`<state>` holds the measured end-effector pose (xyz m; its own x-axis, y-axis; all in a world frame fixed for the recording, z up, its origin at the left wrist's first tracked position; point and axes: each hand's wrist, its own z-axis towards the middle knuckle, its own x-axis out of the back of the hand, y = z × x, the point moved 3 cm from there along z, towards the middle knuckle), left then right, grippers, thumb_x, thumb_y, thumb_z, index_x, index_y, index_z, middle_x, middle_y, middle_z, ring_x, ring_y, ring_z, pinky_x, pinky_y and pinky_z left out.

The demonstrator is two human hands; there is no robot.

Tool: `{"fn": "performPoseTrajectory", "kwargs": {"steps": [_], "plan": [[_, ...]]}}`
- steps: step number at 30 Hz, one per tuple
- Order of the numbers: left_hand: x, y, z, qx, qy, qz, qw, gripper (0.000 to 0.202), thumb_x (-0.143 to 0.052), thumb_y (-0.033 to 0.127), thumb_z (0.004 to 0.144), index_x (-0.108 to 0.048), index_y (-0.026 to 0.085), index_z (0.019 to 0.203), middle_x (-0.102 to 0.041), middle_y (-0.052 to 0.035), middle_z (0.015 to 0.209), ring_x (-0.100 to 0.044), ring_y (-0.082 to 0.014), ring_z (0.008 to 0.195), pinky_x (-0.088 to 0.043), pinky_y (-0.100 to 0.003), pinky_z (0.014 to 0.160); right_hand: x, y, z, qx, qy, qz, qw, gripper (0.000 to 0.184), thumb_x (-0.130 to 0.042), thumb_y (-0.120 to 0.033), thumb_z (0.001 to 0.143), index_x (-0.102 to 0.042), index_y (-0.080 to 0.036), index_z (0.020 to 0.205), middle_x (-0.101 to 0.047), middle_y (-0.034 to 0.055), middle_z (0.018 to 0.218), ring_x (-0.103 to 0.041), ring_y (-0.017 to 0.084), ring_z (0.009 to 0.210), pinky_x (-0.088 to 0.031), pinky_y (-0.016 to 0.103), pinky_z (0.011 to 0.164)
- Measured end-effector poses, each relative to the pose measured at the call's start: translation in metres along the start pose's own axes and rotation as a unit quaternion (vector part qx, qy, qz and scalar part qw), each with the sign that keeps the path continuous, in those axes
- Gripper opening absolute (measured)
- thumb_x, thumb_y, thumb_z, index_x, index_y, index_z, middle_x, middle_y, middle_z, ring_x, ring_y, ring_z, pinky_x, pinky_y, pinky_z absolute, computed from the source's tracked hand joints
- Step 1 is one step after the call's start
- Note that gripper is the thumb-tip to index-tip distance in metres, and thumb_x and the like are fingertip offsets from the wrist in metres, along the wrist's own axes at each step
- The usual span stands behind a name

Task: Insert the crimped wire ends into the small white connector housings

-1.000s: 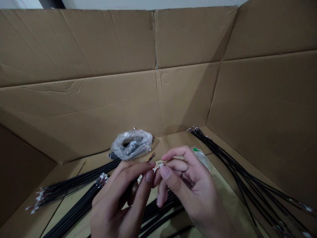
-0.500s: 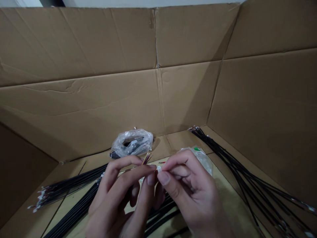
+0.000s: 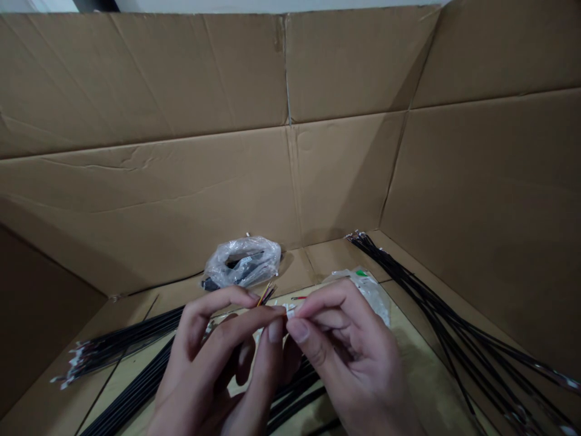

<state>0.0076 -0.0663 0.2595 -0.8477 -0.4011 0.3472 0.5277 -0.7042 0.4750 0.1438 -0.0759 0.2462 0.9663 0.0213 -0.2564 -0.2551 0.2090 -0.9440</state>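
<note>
Both of my hands meet low in the middle of the head view, inside a big cardboard box [image 3: 290, 175]. My left hand [image 3: 218, 363] pinches the end of a thin cable whose coloured wire tips [image 3: 265, 294] stick up past my fingers. My right hand [image 3: 349, 357] pinches a small white connector [image 3: 290, 310] right against those wire ends. Fingertips of both hands touch around it. The rest of the cable is hidden under my hands.
Black cables with white ends lie in a bundle at the left [image 3: 122, 345], more run along the right wall [image 3: 436, 315], and some lie under my hands [image 3: 295, 390]. A clear plastic bag with dark parts [image 3: 240, 261] sits at the back. Another small clear bag [image 3: 372, 287] lies behind my right hand.
Both hands have sunk a little lower in view and closed tighter together around the connector and wire ends. The view has tilted slightly.
</note>
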Motion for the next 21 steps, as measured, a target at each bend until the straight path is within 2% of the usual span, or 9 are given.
{"fn": "performPoseTrajectory", "kwargs": {"steps": [4,10,14,17,21], "plan": [[0.0003,-0.0007,0.0029,-0.010,0.005,0.004,1.000,0.016,-0.068,0.015,0.095,-0.074,0.029,0.100,-0.063,0.0019,0.107,-0.054,-0.0037,0.056,-0.051,-0.017,0.048,-0.0007,-0.0007,-0.0009,0.005,0.005,0.000,1.000,0.019,-0.068,-0.043,0.098,-0.062,-0.025,0.093,-0.072,-0.0010,0.072,-0.071,0.014,0.065,-0.055,0.024,0.063],[0.0004,-0.0002,0.0043,-0.026,0.000,-0.001,1.000,0.016,-0.069,0.014,0.095,-0.075,0.028,0.099,-0.062,0.0008,0.106,-0.060,-0.0049,0.063,-0.050,-0.015,0.047,-0.0014,-0.0012,-0.0016,-0.010,0.003,0.011,1.000,0.023,-0.069,-0.047,0.097,-0.062,-0.025,0.092,-0.072,-0.0011,0.070,-0.069,0.013,0.063,-0.053,0.023,0.062],[0.0011,-0.0006,0.0033,-0.027,-0.002,0.001,1.000,0.016,-0.068,0.014,0.095,-0.075,0.028,0.100,-0.061,0.0007,0.106,-0.060,-0.0053,0.066,-0.051,-0.014,0.047,-0.0007,0.0016,0.0002,-0.014,-0.007,0.062,0.998,0.028,-0.073,-0.049,0.096,-0.060,-0.024,0.090,-0.070,-0.0010,0.072,-0.066,0.012,0.062,-0.052,0.021,0.060],[0.0014,-0.0001,0.0028,-0.032,0.005,0.003,0.999,0.015,-0.068,0.015,0.095,-0.075,0.029,0.098,-0.062,0.0005,0.105,-0.063,-0.0086,0.079,-0.050,-0.013,0.048,-0.0008,0.0035,0.0040,0.002,-0.040,0.124,0.991,0.029,-0.077,-0.045,0.095,-0.058,-0.023,0.091,-0.067,-0.0038,0.070,-0.064,0.008,0.059,-0.049,0.018,0.058],[0.0008,0.0005,0.0026,-0.031,0.003,0.018,0.999,0.015,-0.068,0.016,0.095,-0.073,0.030,0.096,-0.065,-0.0009,0.103,-0.063,-0.0140,0.102,-0.051,-0.013,0.054,-0.0014,0.0056,0.0074,-0.014,-0.078,0.186,0.979,0.027,-0.077,-0.041,0.096,-0.057,-0.022,0.098,-0.067,-0.0051,0.073,-0.064,0.006,0.058,-0.048,0.016,0.057]]}}
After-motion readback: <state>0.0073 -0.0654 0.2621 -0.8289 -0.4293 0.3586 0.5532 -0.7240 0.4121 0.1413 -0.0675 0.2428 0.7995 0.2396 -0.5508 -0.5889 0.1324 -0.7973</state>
